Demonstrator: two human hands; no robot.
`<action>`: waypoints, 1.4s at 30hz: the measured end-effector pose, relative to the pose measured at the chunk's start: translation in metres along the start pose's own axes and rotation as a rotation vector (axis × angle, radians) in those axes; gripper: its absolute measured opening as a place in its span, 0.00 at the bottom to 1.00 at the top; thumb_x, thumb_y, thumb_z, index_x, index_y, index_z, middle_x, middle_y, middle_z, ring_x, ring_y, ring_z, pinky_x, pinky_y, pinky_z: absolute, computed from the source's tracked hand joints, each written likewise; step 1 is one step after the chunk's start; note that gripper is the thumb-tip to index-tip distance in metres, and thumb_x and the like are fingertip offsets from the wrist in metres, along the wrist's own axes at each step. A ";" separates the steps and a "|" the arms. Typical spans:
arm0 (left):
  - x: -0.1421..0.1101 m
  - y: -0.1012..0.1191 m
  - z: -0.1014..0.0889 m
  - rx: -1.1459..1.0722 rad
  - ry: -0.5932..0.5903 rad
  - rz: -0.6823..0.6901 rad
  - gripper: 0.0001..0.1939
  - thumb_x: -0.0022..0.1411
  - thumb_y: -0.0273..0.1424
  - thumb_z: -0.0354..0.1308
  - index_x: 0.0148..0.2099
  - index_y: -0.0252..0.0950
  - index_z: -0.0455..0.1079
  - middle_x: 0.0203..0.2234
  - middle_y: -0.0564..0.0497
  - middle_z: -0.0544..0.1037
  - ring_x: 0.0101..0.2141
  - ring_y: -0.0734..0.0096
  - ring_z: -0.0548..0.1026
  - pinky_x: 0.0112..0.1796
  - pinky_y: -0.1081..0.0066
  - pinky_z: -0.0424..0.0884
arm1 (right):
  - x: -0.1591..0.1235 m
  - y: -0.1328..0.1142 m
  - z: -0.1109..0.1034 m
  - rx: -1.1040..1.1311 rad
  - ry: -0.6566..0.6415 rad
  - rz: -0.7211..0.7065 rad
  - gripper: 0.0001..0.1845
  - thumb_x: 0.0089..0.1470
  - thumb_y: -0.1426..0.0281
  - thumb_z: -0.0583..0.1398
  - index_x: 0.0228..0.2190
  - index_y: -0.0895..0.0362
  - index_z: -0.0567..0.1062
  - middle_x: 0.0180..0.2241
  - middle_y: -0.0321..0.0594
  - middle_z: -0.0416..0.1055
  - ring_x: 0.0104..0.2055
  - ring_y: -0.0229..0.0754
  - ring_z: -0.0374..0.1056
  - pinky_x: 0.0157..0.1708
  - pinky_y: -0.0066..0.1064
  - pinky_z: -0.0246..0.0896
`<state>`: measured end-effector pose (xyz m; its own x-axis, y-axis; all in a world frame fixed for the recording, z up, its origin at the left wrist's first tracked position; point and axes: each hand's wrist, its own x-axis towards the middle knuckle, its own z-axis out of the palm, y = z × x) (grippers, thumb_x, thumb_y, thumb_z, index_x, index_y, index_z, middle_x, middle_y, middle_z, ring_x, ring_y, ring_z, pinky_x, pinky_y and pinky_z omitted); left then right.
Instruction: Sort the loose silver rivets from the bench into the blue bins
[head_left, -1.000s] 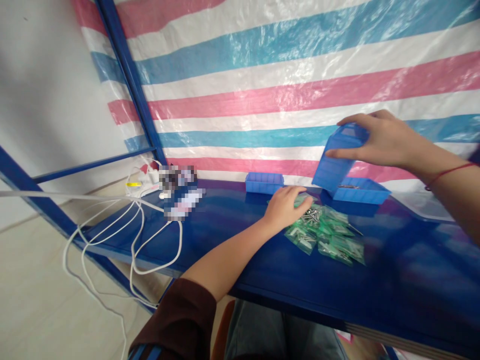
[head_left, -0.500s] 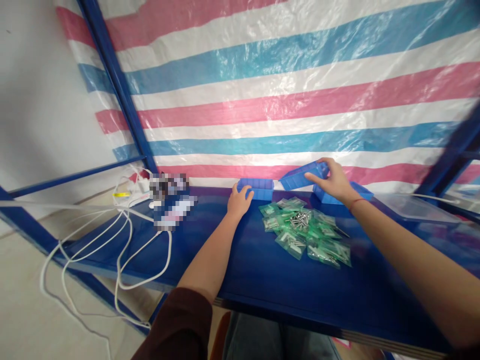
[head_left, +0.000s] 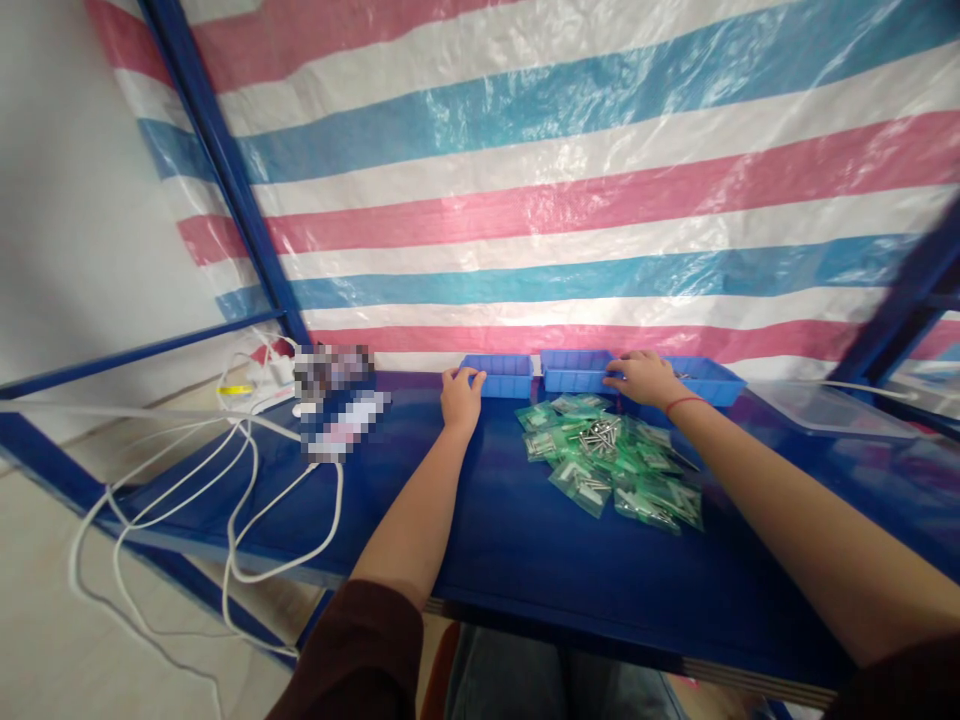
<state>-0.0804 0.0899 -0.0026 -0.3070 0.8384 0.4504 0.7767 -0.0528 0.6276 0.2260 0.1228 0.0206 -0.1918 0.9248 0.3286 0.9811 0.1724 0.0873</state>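
Observation:
My left hand (head_left: 461, 400) grips the left end of a blue plastic bin (head_left: 506, 377) at the back of the table. A second blue bin (head_left: 576, 371) stands just to its right, upright on the table, with a narrow gap between them. My right hand (head_left: 645, 380) has its fingers closed on this bin's right end. Partly behind that hand is a third blue bin (head_left: 709, 380) with small metal pieces in it. In front of the bins lies a pile of green-tinted plastic bags (head_left: 581, 485), with loose metal screws (head_left: 600, 437) on top.
White cables (head_left: 251, 500) hang over the left edge of the blue table (head_left: 517, 560). A pixelated object (head_left: 337, 400) sits at the back left. To the right lies a clear plastic lid (head_left: 825, 408). A striped plastic sheet (head_left: 525, 230) hangs behind, between blue metal posts (head_left: 225, 170).
The middle bin, held tilted in the air by my right hand, has come down level onto the table. My left hand and the left bin have shifted slightly left.

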 end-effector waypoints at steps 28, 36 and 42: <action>0.004 -0.003 0.012 0.107 -0.105 0.126 0.21 0.65 0.38 0.44 0.57 0.39 0.64 0.47 0.43 0.73 0.49 0.61 0.69 0.50 0.65 0.64 | -0.021 -0.008 -0.029 -0.097 0.114 0.029 0.18 0.53 0.64 0.52 0.38 0.56 0.77 0.41 0.52 0.73 0.49 0.56 0.61 0.46 0.50 0.50; 0.002 0.000 0.008 0.094 -0.119 0.128 0.22 0.64 0.38 0.45 0.57 0.39 0.63 0.47 0.42 0.72 0.49 0.59 0.70 0.50 0.64 0.65 | -0.016 -0.018 -0.023 -0.095 0.007 -0.007 0.16 0.53 0.67 0.53 0.36 0.57 0.78 0.39 0.54 0.73 0.48 0.57 0.60 0.46 0.52 0.49; 0.004 -0.002 0.012 0.114 -0.131 0.157 0.22 0.64 0.37 0.47 0.59 0.39 0.62 0.48 0.42 0.72 0.50 0.58 0.69 0.50 0.63 0.65 | -0.020 -0.013 -0.032 -0.118 -0.078 -0.024 0.15 0.50 0.67 0.55 0.36 0.55 0.79 0.38 0.53 0.73 0.47 0.56 0.61 0.45 0.50 0.50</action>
<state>-0.0772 0.1001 -0.0096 -0.1096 0.8882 0.4461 0.8687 -0.1325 0.4773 0.2164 0.0910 0.0429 -0.2081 0.9453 0.2514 0.9659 0.1580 0.2053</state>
